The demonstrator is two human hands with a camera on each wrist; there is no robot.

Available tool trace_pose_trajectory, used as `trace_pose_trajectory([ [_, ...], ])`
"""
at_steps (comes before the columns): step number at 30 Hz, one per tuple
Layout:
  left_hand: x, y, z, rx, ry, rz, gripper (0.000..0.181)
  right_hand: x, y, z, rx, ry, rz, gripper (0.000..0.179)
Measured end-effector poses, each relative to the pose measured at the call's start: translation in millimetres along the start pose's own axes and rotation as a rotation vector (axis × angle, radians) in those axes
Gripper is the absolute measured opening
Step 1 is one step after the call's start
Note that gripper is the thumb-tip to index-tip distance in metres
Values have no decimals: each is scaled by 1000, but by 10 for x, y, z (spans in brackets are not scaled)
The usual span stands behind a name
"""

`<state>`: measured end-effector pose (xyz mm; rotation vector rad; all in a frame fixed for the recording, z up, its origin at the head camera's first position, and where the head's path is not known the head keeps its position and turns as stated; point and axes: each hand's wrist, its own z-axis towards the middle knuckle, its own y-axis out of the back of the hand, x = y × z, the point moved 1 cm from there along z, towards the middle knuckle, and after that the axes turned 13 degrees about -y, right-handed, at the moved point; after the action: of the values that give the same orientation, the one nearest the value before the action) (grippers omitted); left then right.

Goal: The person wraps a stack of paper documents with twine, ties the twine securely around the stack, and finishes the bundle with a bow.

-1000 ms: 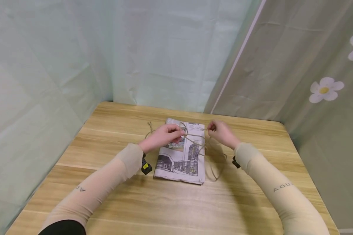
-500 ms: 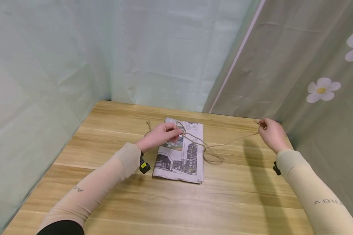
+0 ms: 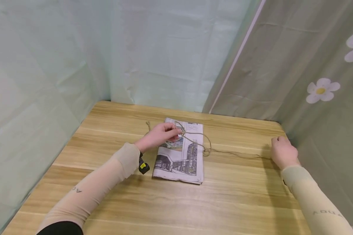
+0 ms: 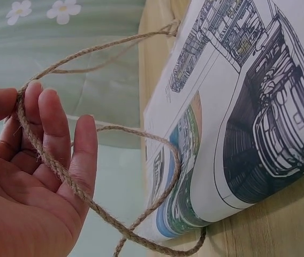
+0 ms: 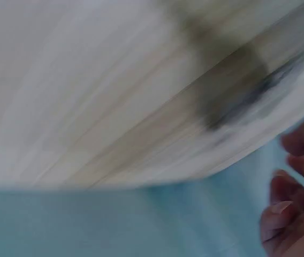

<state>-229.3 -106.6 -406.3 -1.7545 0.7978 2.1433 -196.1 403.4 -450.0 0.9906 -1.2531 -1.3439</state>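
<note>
A folded newspaper (image 3: 179,163) lies on the wooden table, with brown twine (image 3: 195,133) looped over its upper part. My left hand (image 3: 163,134) is above the paper and pinches the twine between thumb and fingers. In the left wrist view, the pinched twine (image 4: 61,171) runs down across the palm, and the other fingers are loosely bent. Far to the right, near the table's side, is my right hand (image 3: 283,152), its fingers curled. A long stretch of twine runs from a small loop at the paper's right edge to this hand. Its fingertips are hidden in the head view.
The wooden table (image 3: 135,202) has a rounded far corner beyond my right hand. Pale curtains (image 3: 164,58) hang behind and at both sides, with white flowers (image 3: 320,90) on the right one. A short twine end (image 3: 148,124) sticks up left of the paper.
My right hand has drawn the twine far to the right, then come down and slightly nearer to me. The loop beside the paper has become smaller. The left hand has stayed nearly still.
</note>
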Motion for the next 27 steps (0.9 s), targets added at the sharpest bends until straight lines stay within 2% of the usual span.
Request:
trace_pose_trajectory([
  [4,-7,19,-12,-2,2,9,39,608,-42,6,13,106,161,30],
  [7,-21,29,-20,-4,-4,12,39,1136,-97,-25,84,247,266,29],
  [9,-28,24,-21,-4,-7,2,37,1422,-158,-42,135,337,300,29],
  [11,-24,15,-20,-6,-9,-3,36,1632,-221,-49,172,412,303,30],
  [14,-14,1,-18,-7,-14,-4,35,1800,-306,-28,205,462,292,25],
  [16,-9,-2,-21,-11,-13,-5,33,1836,-338,6,215,455,301,19],
  [20,1,9,-29,-20,-10,-1,29,1811,-271,88,248,351,383,6],
  [23,1,29,-38,-25,-12,17,29,1748,-114,152,261,246,456,11],
  [27,-3,34,-37,-26,-18,23,32,1539,98,222,237,96,553,23],
])
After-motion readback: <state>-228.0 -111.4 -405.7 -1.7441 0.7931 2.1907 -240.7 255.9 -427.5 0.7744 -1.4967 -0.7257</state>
